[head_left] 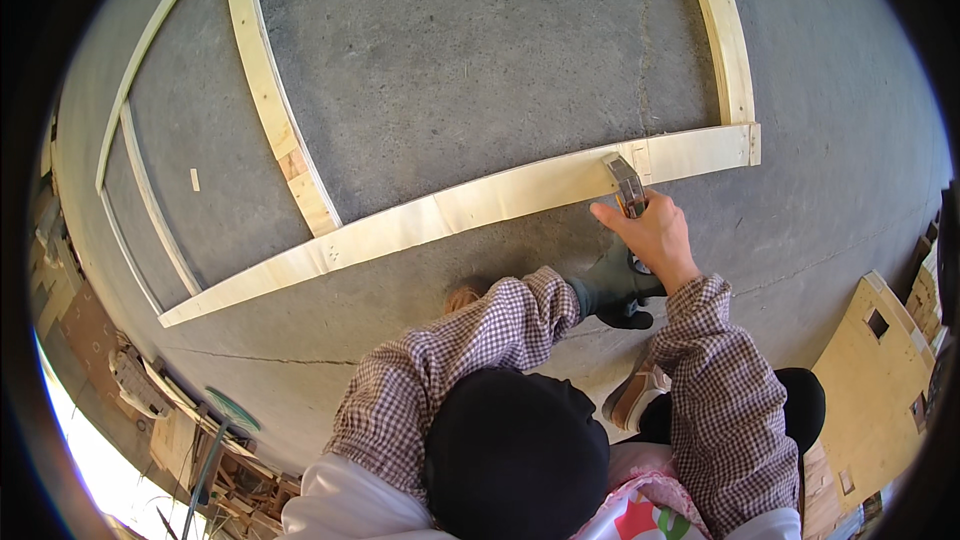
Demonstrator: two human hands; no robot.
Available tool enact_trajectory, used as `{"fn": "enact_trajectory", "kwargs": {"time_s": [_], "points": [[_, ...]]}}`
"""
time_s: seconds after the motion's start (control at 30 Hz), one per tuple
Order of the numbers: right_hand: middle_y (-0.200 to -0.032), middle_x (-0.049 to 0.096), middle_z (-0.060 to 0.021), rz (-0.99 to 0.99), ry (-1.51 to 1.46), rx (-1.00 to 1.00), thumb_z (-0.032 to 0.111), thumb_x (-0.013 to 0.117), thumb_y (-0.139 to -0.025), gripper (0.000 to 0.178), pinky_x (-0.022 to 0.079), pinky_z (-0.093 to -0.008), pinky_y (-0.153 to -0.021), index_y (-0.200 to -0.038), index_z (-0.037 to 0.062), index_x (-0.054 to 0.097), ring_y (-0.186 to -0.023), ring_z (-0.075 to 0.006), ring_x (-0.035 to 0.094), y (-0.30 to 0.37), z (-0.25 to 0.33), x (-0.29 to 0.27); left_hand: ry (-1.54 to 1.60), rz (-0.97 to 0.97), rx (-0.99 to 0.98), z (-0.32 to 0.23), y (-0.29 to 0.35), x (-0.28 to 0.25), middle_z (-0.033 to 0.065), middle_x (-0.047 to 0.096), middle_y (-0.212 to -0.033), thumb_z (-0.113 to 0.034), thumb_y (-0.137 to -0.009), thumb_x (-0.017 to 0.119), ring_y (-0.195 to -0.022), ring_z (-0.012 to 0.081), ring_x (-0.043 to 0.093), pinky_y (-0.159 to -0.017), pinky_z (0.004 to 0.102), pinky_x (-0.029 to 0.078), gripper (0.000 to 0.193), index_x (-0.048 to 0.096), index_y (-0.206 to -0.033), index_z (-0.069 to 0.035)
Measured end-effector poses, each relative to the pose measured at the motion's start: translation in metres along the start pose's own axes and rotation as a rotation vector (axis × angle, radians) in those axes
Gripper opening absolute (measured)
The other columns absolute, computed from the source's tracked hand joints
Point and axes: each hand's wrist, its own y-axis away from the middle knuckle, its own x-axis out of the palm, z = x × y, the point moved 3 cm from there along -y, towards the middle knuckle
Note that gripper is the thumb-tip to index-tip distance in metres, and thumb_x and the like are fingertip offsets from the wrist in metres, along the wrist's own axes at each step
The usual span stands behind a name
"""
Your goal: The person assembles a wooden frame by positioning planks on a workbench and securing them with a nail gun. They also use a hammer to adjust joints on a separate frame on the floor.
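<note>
My right hand [655, 240] is bare, its thumb and fingers around a small grey-and-dark tool [626, 180] with a bit of orange on it; its exact kind is unclear. The tool's far end rests over the long pale wooden board [480, 202], close to a joint line near the board's right end. Just below and left of that hand is my left hand [605, 285], in a dark green glove with black fingertips. Its fingers are partly hidden, and whether they hold anything does not show. The board forms the near side of a wooden frame lying on the floor.
Crosspieces, one on the left [262, 80] and one on the right [728, 40], run away from the board across the concrete floor [470, 50]. A plywood panel [860, 380] with cut-outs leans at lower right. Wood scraps [245, 490] lie at lower left. My shoe [635, 392] is below the hands.
</note>
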Motion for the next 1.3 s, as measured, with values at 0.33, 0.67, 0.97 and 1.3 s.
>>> {"fn": "enact_trajectory", "kwargs": {"time_s": [0.33, 0.67, 0.97, 1.3], "points": [[-0.073, 0.062, -0.0176, 0.005, 0.042, -0.044, 0.050, 0.071, -0.063, 0.060, 0.048, -0.0364, -0.067, -0.082, -0.0065, 0.061, -0.072, -0.0303, 0.062, -0.005, 0.005, -0.003, 0.303, 0.126, -0.417, 0.009, 0.000, 0.003, 0.0051, 0.053, -0.098, -0.022, -0.062, 0.074, -0.087, 0.0164, 0.051, -0.072, 0.0336, 0.044, 0.057, 0.046, -0.110, -0.012], [-0.072, 0.062, -0.0229, -0.139, 0.209, 0.006, 0.049, 0.066, -0.068, 0.052, 0.048, -0.0411, -0.069, -0.078, -0.0022, 0.064, -0.075, -0.0376, 0.060, -0.013, -0.005, 0.005, 0.662, -0.251, -0.774, 0.027, 0.000, 0.015, 0.0062, 0.057, -0.097, -0.023, -0.068, 0.072, -0.089, 0.0178, 0.053, -0.077, 0.0332, 0.044, 0.047, 0.049, -0.105, -0.004], [-0.074, 0.062, -0.0230, -0.094, 0.177, -0.006, 0.050, 0.066, -0.066, 0.054, 0.048, -0.0410, -0.069, -0.079, -0.0018, 0.064, -0.074, -0.0372, 0.061, -0.001, 0.001, -0.007, 1.073, -0.146, -0.892, 0.037, 0.004, 0.028, 0.0039, 0.053, -0.098, -0.029, -0.074, 0.066, -0.096, 0.0149, 0.050, -0.081, 0.0291, 0.042, 0.043, 0.048, -0.106, -0.007], [-0.095, 0.061, -0.0242, 0.211, 0.197, -0.084, 0.043, 0.064, -0.065, 0.060, 0.046, -0.0388, -0.081, -0.100, -0.0045, 0.056, -0.092, -0.0346, 0.059, 0.000, 0.006, -0.020, 0.929, 0.291, -1.122, 0.019, 0.006, 0.002, 0.0050, 0.056, -0.090, -0.022, -0.072, 0.070, -0.078, 0.0147, 0.054, -0.067, 0.0314, 0.045, 0.055, 0.045, -0.120, -0.010]]}}
